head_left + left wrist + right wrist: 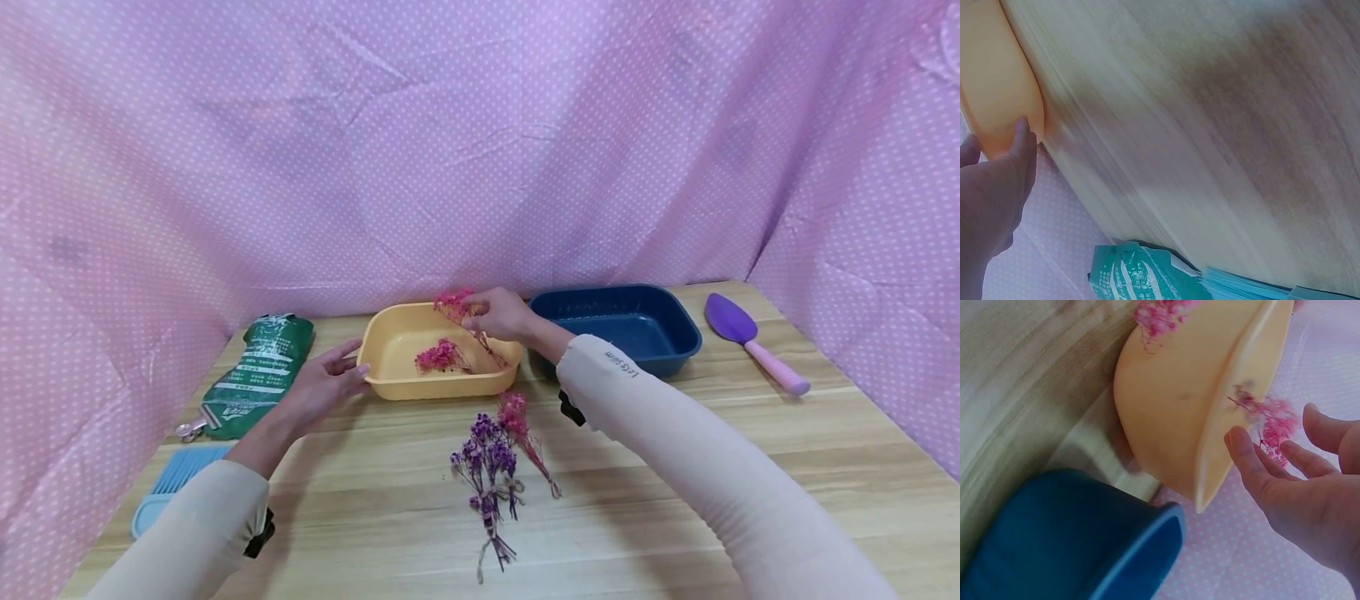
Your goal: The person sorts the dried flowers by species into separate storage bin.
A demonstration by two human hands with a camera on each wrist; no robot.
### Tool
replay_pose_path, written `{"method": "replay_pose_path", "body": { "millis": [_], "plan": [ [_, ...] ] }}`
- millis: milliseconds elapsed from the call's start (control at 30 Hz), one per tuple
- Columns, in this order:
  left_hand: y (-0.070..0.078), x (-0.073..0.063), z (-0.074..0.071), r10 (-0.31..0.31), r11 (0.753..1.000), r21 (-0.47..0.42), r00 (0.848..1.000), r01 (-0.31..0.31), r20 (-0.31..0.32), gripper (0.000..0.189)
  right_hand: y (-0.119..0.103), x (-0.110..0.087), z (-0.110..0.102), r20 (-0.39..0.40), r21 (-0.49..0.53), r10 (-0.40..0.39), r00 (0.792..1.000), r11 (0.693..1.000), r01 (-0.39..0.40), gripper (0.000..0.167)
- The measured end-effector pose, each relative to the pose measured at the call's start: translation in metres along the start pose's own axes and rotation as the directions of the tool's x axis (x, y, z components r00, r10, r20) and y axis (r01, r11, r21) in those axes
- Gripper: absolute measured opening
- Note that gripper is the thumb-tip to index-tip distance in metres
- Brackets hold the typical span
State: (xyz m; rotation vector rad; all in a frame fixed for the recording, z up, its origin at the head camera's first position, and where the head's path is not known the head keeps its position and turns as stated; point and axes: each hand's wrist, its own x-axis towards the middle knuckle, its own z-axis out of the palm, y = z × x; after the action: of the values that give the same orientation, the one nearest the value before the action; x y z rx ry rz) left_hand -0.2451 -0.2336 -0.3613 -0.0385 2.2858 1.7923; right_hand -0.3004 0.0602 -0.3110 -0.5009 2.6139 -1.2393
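Note:
My left hand (330, 379) is at the left end of a yellow rectangular tray (442, 388), its extended fingers and thumb touching the outside. In the left wrist view, those fingers lie along the tray's rounded corner. My right hand (504, 317) is over the tray's right back side, next to a sprig of pink dried flowers (452, 303) whose stems slant down inside. In the right wrist view, thumb and fingers stand apart, with the pink blossoms (1277, 422) just beyond them. A second pink flower sprig (441, 357) lies in the tray.
A navy blue tray (615, 360) stands right of the yellow one. In front lie a purple dried-flower bunch (486, 454) and a pink bunch (516, 417). A purple spatula (731, 318) lies far right; a clipped green bag (258, 375) and light blue brush (183, 475) lie left.

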Motion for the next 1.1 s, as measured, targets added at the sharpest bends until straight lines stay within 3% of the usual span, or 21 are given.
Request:
{"method": "replay_pose_path", "body": {
  "millis": [167, 300, 467, 567, 800, 1100],
  "plan": [
    [-0.002, 0.001, 0.001, 0.006, 1.0, -0.017, 1.0, -0.006, -0.001, 0.065, -0.006, -0.007, -0.005, 0.008, 0.021, -0.013, 1.0, 1.0, 0.012, 0.045],
    [-0.003, 0.001, 0.002, 0.006, 1.0, -0.015, 1.0, -0.006, 0.003, 0.065, -0.005, -0.013, -0.007, 0.057, 0.152, -0.022, 0.998, 0.988, 0.013, 0.043],
    [-0.003, 0.0, 0.002, 0.001, 1.0, 0.001, 1.0, -0.001, -0.011, 0.065, 0.005, -0.031, -0.013, 0.12, 0.392, -0.015, 0.993, 0.919, -0.033, 0.044],
    [-0.002, -0.001, 0.001, -0.001, 1.0, -0.002, 1.0, 0.001, -0.013, 0.065, 0.014, -0.048, -0.021, 0.11, 0.458, -0.004, 0.994, 0.888, -0.047, 0.043],
    [-0.001, -0.003, 0.0, 0.008, 1.0, -0.001, 1.0, -0.008, 0.0, 0.066, 0.03, -0.095, -0.04, 0.054, 0.5, 0.054, 0.997, 0.863, -0.074, 0.041],
    [-0.001, -0.003, 0.0, 0.023, 1.0, -0.007, 1.0, -0.023, 0.017, 0.065, 0.05, -0.14, -0.049, -0.01, 0.485, 0.066, 0.998, 0.873, -0.053, 0.043]
  ]
}}
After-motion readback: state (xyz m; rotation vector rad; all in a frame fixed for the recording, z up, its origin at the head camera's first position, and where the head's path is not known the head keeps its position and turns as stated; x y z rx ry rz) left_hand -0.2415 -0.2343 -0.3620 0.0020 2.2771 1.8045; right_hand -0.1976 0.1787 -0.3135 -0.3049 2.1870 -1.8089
